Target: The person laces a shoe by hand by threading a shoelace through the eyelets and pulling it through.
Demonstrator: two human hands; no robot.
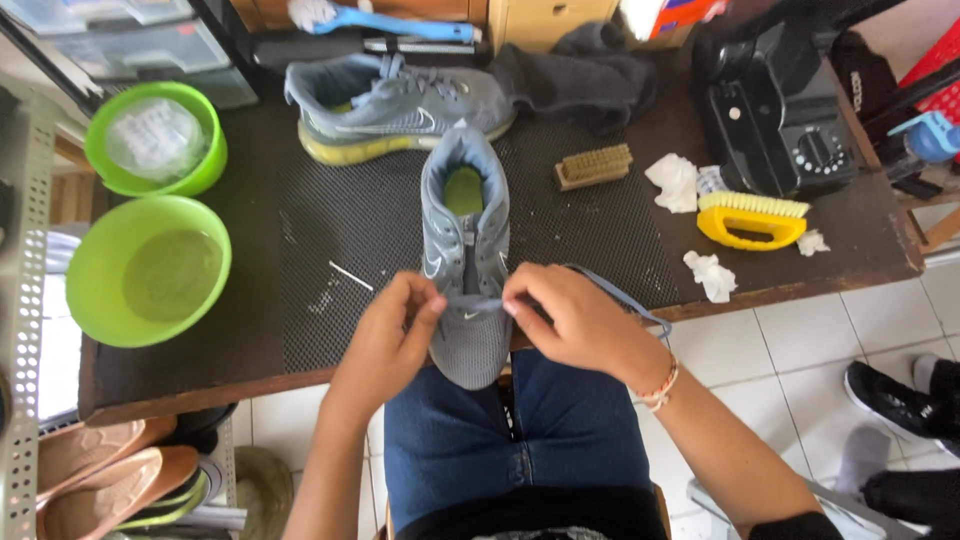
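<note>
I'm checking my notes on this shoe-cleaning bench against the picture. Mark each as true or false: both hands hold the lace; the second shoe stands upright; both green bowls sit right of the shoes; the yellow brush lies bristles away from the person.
1. Both hands, left hand and right hand, pinch the blue lace over the near grey shoe. True.
2. The second shoe stands upright. False: it lies on its side.
3. Both green bowls sit right of the shoes. False: they are on the left.
4. The yellow brush has its bristles away from the person. True.

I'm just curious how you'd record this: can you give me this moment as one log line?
left hand: pinching lace | right hand: pinching lace | lace: stretched across grey shoe | shoe: on black mat, toe toward person | second shoe: behind
</note>
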